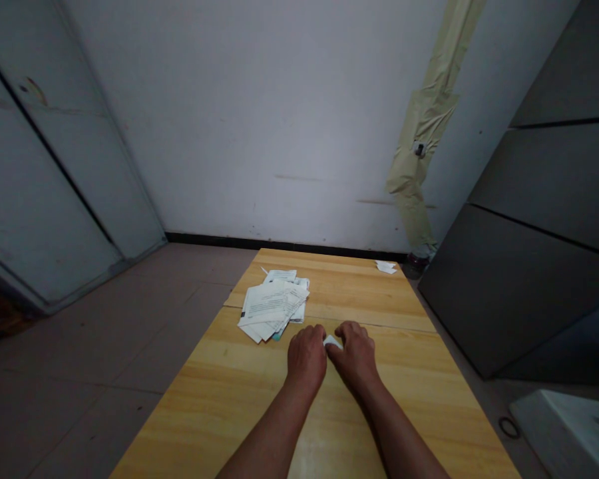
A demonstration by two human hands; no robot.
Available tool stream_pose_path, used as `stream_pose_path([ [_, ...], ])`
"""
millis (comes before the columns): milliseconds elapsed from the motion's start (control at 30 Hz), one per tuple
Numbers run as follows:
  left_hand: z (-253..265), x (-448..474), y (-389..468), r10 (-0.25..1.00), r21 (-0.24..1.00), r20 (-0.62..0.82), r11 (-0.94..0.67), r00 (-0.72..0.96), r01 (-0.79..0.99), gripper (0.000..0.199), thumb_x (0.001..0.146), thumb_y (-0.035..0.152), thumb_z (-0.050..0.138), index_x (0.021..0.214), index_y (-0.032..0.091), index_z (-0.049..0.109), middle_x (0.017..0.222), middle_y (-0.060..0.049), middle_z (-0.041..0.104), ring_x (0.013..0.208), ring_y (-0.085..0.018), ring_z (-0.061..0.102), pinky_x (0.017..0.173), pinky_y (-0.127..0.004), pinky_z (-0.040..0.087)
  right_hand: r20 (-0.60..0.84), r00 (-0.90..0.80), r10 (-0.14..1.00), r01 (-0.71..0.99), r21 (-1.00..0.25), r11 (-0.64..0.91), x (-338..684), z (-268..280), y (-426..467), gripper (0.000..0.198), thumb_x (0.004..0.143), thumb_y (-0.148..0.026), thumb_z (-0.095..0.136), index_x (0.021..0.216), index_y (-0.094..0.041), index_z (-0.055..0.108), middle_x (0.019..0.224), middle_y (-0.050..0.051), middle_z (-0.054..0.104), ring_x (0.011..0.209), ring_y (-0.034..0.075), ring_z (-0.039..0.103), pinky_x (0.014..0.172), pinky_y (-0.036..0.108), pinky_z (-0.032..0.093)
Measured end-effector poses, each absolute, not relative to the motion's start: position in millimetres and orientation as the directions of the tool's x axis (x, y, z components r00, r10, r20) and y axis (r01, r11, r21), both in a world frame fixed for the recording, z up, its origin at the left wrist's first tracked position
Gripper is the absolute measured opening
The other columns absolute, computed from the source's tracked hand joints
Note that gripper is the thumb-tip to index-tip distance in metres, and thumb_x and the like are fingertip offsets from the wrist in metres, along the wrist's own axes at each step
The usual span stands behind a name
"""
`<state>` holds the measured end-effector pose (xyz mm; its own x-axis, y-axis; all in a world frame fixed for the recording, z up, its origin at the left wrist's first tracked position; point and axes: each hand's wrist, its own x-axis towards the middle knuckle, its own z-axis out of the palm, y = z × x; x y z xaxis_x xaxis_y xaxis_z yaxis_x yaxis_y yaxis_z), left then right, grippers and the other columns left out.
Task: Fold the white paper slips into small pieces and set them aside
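A small piece of white folded paper (332, 341) is between my two hands, just above or on the wooden table (239, 392). My left hand (307, 352) is closed at the paper's left edge, its fingers curled. My right hand (355, 352) grips the paper's right side, with the thumb lying across its lower part and the fingers bent. Both hands cover much of the paper. To the left of my hands lies a loose pile of printed paper sheets (269, 307), some with folded corners.
Folded white paper pieces (386, 267) lie at the table's far right corner. Beyond the table stands a white wall (279, 133) with a taped strip (422, 153). Grey panels (544, 266) rise on the right. A white box-like object (564, 432) sits on the floor at lower right.
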<state>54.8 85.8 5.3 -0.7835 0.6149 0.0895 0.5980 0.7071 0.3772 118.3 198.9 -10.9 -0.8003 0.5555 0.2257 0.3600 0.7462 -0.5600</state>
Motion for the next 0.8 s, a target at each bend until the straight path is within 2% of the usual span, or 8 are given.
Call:
stream_pose_path([
  [333,5.5,53.1,87.3,0.591,0.402,0.067,0.722,-0.804,0.563,0.018,0.09,0.011,0.048,0.096,0.02,0.063,0.094,-0.005,0.068,0.093,-0.02,0.061,0.078,-0.029,0.038,0.168,-0.763,0.625,0.477,-0.507,0.718,114.5,-1.7,187.6,0.019,0.071,-0.025,0.062,0.088,-0.019,0.061,0.098,0.008,0.065,0.096,0.026,0.054,0.079,0.034,0.033],
  [600,9.1,55.2,86.1,0.608,0.39,0.055,0.717,-0.792,0.577,0.021,0.091,0.01,0.045,0.098,0.019,0.063,0.097,-0.006,0.068,0.095,-0.02,0.061,0.082,-0.03,0.039,0.142,-0.786,0.601,0.413,-0.604,0.682,118.6,-5.8,199.4,0.021,0.07,-0.017,0.056,0.09,-0.019,0.061,0.099,0.007,0.065,0.095,0.025,0.055,0.082,0.034,0.036],
  [800,11.7,56.2,85.4,0.612,0.36,0.052,0.725,-0.789,0.587,0.023,0.092,0.012,0.043,0.099,0.02,0.064,0.096,-0.006,0.067,0.094,-0.021,0.061,0.079,-0.031,0.039,0.186,-0.797,0.574,0.354,-0.626,0.695,119.5,-17.5,209.0,0.024,0.067,-0.015,0.056,0.089,-0.02,0.064,0.096,0.007,0.065,0.092,0.025,0.057,0.08,0.034,0.039],
])
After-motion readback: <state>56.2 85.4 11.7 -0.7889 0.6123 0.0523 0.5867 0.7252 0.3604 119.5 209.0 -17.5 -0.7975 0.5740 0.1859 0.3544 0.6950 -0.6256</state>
